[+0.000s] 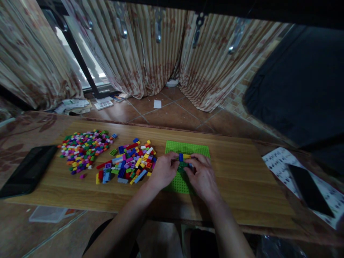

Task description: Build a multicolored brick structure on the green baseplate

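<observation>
A light green baseplate lies on the wooden board, with both hands over its middle. Between my fingertips is a small group of toy bricks: a blue brick, a yellow brick and a dark green brick nearer me. My left hand is closed, its thumb and fingers pressed at the left side of the bricks. From the right, my right hand curls its thumb and fingers against the same bricks. The fingers hide part of them, and I cannot tell how firmly they sit on the plate.
A pile of larger mixed bricks lies left of the baseplate, and a heap of tiny pieces farther left. A black tablet rests at the left end. On the right, a dark phone lies on a printed sheet.
</observation>
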`<state>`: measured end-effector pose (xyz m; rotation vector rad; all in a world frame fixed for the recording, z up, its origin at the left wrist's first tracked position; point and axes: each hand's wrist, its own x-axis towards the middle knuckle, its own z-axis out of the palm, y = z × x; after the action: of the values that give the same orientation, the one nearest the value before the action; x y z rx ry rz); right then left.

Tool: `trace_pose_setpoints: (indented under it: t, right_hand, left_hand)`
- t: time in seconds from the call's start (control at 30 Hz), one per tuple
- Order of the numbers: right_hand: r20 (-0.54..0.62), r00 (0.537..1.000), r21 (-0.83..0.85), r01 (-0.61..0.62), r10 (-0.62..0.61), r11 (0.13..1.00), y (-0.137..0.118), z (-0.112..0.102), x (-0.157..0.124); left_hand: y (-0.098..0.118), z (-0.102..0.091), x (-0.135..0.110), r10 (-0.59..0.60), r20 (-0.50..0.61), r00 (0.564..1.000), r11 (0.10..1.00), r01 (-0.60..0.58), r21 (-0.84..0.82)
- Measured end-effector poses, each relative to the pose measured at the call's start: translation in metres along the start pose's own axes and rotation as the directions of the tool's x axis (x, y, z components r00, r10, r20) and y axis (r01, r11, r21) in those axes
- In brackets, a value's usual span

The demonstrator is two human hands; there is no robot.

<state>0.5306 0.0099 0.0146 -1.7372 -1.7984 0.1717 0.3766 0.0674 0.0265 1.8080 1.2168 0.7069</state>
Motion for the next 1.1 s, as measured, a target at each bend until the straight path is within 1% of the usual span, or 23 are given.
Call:
trace_pose_setpoints:
  t: [0.13,0.3,0.4,0.53,0.73,0.9,1.0,1.1]
  right_hand:
    - [-0.002,1.000,0.004,-0.004,0.004,1.000,-0.003,0.000,0.000]
    - [-0.039,0.999,0.006,-0.036,0.036,0.999,-0.008,-0.002,-0.002]
    - [-0.014,0.999,0.001,-0.041,0.041,0.999,-0.007,-0.005,-0.003]
    - [0.016,0.999,0.004,-0.047,0.047,0.999,-0.003,-0.010,-0.004]
    - [0.047,0.998,0.063,-0.054,0.051,0.997,0.002,-0.013,-0.005]
    - [0.086,0.996,0.106,-0.040,0.031,0.994,0.006,-0.015,-0.007]
    - [0.068,0.997,0.098,-0.038,0.032,0.994,0.008,-0.016,-0.008]
    - [0.031,0.999,0.076,-0.047,0.045,0.996,0.010,-0.017,-0.007]
  left_hand:
    - [-0.001,0.001,0.000,0.009,0.002,1.000,1.000,-0.009,-0.025]
    - [-0.003,0.002,0.000,0.021,0.002,1.000,0.998,-0.021,-0.066]
    - [-0.003,0.003,-0.002,0.039,0.012,0.999,0.996,-0.038,-0.075]
    - [-0.003,0.008,-0.006,0.073,-0.014,0.997,0.996,-0.074,-0.048]
    - [-0.001,0.019,-0.013,0.083,-0.085,0.993,0.996,-0.085,-0.011]
    - [0.003,0.021,-0.016,0.127,-0.074,0.989,0.991,-0.125,0.038]
    - [0.004,0.021,-0.016,0.146,-0.068,0.987,0.989,-0.143,0.046]
    - [0.003,0.024,-0.015,0.151,-0.086,0.985,0.988,-0.146,0.053]
